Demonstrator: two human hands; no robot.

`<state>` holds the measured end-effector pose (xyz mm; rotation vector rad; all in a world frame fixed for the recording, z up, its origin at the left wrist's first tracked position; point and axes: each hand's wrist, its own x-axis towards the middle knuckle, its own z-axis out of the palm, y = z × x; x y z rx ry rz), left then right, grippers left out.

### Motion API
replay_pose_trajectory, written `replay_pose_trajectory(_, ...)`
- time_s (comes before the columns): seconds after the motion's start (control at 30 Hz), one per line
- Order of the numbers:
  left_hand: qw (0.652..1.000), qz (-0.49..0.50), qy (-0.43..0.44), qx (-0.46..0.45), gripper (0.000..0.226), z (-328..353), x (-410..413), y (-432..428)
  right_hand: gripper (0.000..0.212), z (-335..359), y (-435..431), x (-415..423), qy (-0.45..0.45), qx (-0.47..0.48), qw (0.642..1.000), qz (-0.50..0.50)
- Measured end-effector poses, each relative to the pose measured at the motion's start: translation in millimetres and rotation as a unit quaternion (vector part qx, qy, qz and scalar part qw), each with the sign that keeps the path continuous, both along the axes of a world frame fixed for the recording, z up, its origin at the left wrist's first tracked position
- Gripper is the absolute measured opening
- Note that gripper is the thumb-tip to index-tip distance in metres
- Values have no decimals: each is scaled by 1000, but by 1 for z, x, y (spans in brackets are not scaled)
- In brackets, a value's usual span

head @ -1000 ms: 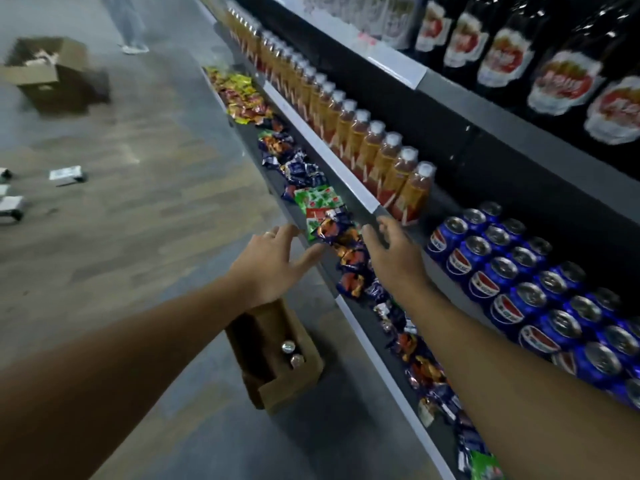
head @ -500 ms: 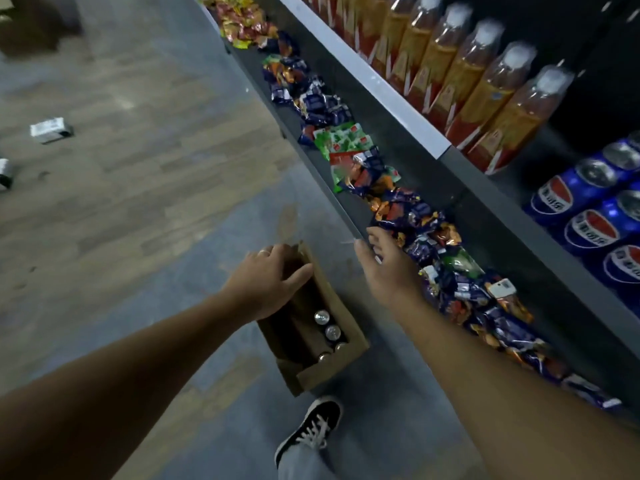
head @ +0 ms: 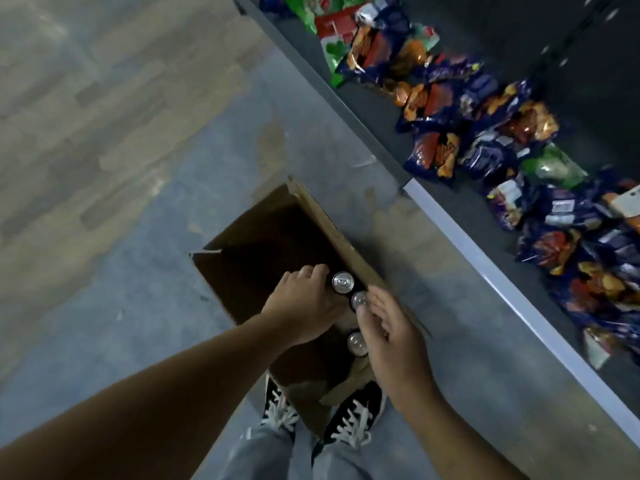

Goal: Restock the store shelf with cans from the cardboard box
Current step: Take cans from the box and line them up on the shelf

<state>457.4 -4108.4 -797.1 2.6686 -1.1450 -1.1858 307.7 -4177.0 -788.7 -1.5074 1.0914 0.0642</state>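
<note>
Left hand [head: 304, 303] fingers curl against the far can [head: 343, 282] in the cardboard box [head: 252, 220], full wrap unclear, right hand [head: 391, 327] fingers loosely spread with thumb at the middle can [head: 360, 299]; I'd grip each body below the rim, then lift straight up.

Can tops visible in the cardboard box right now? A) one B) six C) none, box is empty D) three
D: a far can top, a middle can top and a near can top show silver inside the cardboard box.
</note>
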Motion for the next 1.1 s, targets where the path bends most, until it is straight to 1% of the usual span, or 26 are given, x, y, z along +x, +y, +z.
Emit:
replay_pose_trajectory(0.07, 1000, -13, 5, 2, 64, -49, 0, -3, 42, -36, 11, -3, 19, 28, 999, -11)
replay_pose_trajectory(0.13, 1000, -19, 12, 9, 68, -96, 1, -6, 44, -66, 17, 4, 32, 41, 998, -23)
replay_pose_trajectory(0.23, 997, -63, 1, 33, 79, -162, 6, -13, 50, -103, 17, 33, 41, 18, 999, 1)
replay_pose_trajectory(0.27, 997, -71, -1, 33, 77, -184, 8, -15, 51, -113, 17, 44, 42, 14, 999, 7)
replay_pose_trajectory(0.33, 997, -73, -5, 36, 61, -221, 14, -18, 53, -129, 15, 62, 50, -2, 999, 2)
replay_pose_trajectory(0.37, 996, -79, -7, 36, 60, -232, 15, -21, 54, -136, 14, 65, 55, -11, 998, -3)
replay_pose_trajectory(0.4, 996, -87, -6, 36, 63, -240, 16, -23, 54, -143, 13, 65, 60, -12, 998, -11)
replay_pose_trajectory(0.53, 995, -85, 10, 49, 82, -266, 12, -32, 56, -157, 12, 44, 93, 14, 995, -31)
replay_pose_trajectory(0.6, 994, -100, -3, 38, 78, -273, 10, -35, 58, -158, 12, 37, 101, 30, 994, -40)
replay_pose_trajectory(0.67, 994, -105, -10, 28, 73, -272, 10, -34, 59, -157, 10, 35, 96, 39, 994, -46)
replay_pose_trajectory(0.73, 993, -111, -10, 26, 73, -265, 14, -33, 61, -157, 8, 33, 99, 36, 993, -49)
replay_pose_trajectory(0.83, 994, -110, -12, 14, 73, -232, 27, -29, 67, -148, 12, 28, 116, 35, 992, -39)
replay_pose_trajectory(1.0, 993, -119, -22, 8, 59, -141, 55, -20, 72, -95, 12, 42, 104, 49, 993, -10)
replay_pose_trajectory(1.1, 993, -111, -29, 1, 57, -70, 75, -23, 76, -49, -1, 62, 70, 27, 997, 2)
